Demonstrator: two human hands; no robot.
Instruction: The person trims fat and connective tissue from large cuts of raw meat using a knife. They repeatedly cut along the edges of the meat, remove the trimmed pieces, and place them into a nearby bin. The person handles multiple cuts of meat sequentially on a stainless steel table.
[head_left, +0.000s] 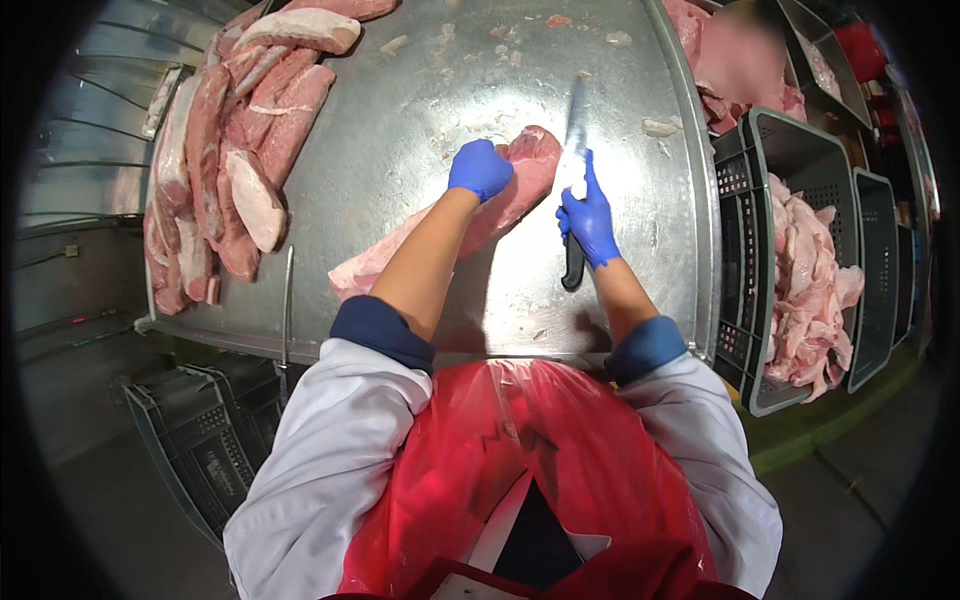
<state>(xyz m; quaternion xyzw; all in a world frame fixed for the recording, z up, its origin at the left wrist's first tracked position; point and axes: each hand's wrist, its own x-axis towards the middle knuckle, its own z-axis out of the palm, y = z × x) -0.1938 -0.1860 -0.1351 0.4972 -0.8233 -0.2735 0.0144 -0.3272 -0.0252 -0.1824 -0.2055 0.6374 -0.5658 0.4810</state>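
Observation:
A long pork loin (527,195) lies slantwise across the metal table, its far end up to the right. My left hand (481,170), in a blue glove, is closed on the loin near that far end. Just right of the meat, my right hand (592,222), gloved in blue too, grips a knife (573,262) by its black handle. The index finger stretches along the blade, which points away from me and stands apart from the loin. My left forearm hides part of the meat's middle.
Several pork loins (255,195) are piled at the table's left. A sharpening steel (288,300) stands at the front left edge. Grey crates (756,390) with meat pieces (808,285) line the right side. Small fat scraps (660,127) dot the metal table (390,150). Dark crates (200,430) sit low at left.

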